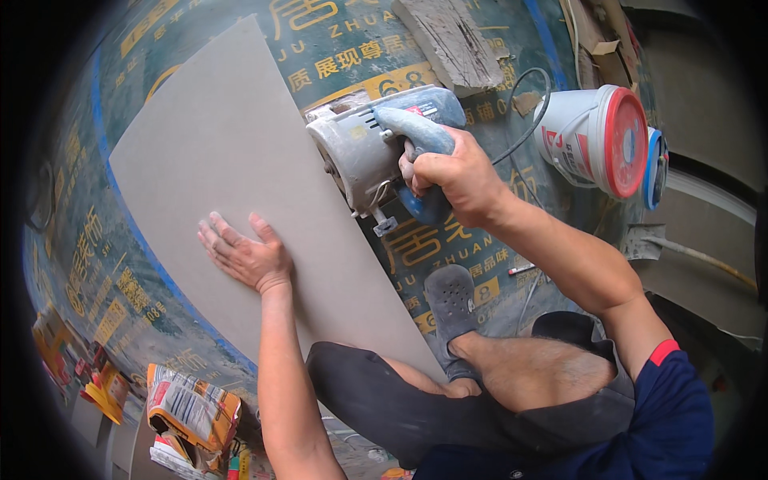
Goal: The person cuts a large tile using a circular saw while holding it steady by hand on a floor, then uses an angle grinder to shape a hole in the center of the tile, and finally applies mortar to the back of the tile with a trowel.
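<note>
A large grey tile (208, 136) lies flat on the covered floor, its straight right edge running down toward my knees. My left hand (246, 252) rests on the tile with the palm down and the fingers spread. In my right hand (460, 172) is the blue handle of a dusty circular tile cutter (360, 148), the fingers wrapped around it. The cutter stands at the tile's right edge, its grey guard over that edge. The blade is hidden, and whether it touches the tile I cannot tell.
A dark cable (546, 96) loops from the cutter past a white bucket with a red lid (588, 136). Beyond the tile's top right lies a rough grey slab (450, 44). At right is a long-handled scraper (644, 242); at lower left, an orange-and-white bag (196, 408). My shoe (452, 300) is beside the tile.
</note>
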The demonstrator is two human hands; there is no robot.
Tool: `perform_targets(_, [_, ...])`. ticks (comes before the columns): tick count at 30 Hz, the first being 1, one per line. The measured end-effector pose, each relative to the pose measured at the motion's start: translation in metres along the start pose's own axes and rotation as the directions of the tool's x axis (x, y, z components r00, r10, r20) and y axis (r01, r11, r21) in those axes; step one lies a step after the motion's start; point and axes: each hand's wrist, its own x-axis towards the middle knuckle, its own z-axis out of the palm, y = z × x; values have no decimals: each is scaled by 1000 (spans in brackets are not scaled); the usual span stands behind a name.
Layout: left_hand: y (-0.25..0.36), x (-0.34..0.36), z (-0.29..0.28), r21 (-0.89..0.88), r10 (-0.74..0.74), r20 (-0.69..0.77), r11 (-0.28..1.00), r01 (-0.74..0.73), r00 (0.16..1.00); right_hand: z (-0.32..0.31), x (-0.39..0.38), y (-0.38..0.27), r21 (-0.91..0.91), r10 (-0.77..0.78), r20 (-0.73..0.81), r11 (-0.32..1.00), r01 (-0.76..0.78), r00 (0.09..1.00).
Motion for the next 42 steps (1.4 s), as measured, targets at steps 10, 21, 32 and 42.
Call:
perform_targets(10, [-2, 0, 1, 19, -12, 8, 1000, 12, 1000, -3, -10, 2, -60, -7, 28, 998, 9, 1000])
perform_targets(21, [-2, 0, 2, 5, -14, 6, 1000, 14, 1000, -3, -21, 11, -72, 90, -14, 993, -91, 996])
perform_targets(32, [-3, 1, 3, -8, -37, 26, 999, 38, 999, -1, -36, 14, -54, 106, -44, 993, -108, 993])
perform_targets(42, [0, 1, 2, 15, -19, 3, 1000, 19, 1000, -7, -45, 20, -83, 158, -3, 984, -158, 987])
